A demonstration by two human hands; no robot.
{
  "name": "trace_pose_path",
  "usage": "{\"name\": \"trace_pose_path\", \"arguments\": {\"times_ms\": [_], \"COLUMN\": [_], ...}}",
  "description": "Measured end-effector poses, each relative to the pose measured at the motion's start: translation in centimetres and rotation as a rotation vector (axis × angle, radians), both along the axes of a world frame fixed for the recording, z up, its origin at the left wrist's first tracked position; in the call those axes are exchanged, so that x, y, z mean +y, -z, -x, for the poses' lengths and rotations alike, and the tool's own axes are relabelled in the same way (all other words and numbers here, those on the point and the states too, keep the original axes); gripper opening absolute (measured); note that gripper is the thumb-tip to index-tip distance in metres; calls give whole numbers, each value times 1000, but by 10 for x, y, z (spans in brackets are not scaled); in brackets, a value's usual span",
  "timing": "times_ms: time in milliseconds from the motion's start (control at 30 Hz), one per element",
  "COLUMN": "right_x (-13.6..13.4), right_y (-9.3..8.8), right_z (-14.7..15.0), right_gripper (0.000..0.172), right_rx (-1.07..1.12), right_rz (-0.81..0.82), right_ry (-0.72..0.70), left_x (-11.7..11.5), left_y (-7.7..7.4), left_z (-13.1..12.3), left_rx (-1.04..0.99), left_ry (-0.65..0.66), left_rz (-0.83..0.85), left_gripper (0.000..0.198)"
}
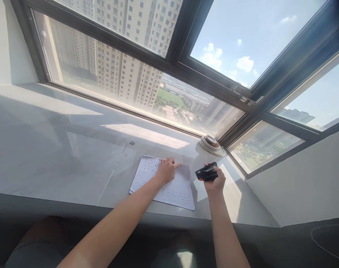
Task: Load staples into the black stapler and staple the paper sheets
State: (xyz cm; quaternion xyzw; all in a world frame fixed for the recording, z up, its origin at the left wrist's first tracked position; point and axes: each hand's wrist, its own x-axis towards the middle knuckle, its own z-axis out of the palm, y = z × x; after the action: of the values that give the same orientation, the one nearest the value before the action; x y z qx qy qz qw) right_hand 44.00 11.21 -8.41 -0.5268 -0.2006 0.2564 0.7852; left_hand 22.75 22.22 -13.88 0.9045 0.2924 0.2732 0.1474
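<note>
Sheets of paper [172,193] with handwriting and printed lines lie in a stack on the pale windowsill [74,160]. My left hand [167,170] rests on the upper middle of the top sheet, its index finger stretched out to the right and some other fingers bent. Just right of the paper, my right hand [216,180] is wrapped round a black stapler [207,172] with a small orange-red part on its lower side. The stapler is held above the sill, apart from the paper. My palm hides part of its back end.
Behind the stapler, a stack of round, plate-like pieces [212,144] stands in the window corner. A tiny dark strip [132,143] lies beyond the paper's left corner. Dark window frames [141,115] bound the sill at the back, and a white wall [297,178] at the right.
</note>
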Motion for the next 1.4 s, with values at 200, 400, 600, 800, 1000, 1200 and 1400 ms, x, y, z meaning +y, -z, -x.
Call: {"name": "trace_pose_path", "arguments": {"times_ms": [200,400,600,800,1000,1200,1400], "right_x": [-3,9,16,30,34,19,16], "right_y": [-24,-30,-20,-13,-17,-12,-3], "right_z": [-12,-11,-1,11,15,17,25], "right_gripper": [39,29,30,27,23,22,23], "right_rx": [-625,-1200,-1345,-1401,-1463,-1608,-1604], "right_rz": [732,805,857,929,944,974,973], "right_ry": [-285,-461,-495,-586,-607,-474,-402], "left_x": [1,1,1,1,0,0,0], "left_y": [1,2,2,4,3,2,2], "left_z": [-1,-3,-3,-3,-3,-4,-4], "left_rx": [-2,-4,6,14,12,27,26], "left_ry": [-4,1,-9,2,-6,-6,-7], "left_rz": [3,10,10,1,-6,14,28], "left_gripper": [71,73,73,69,66,69,71]}}
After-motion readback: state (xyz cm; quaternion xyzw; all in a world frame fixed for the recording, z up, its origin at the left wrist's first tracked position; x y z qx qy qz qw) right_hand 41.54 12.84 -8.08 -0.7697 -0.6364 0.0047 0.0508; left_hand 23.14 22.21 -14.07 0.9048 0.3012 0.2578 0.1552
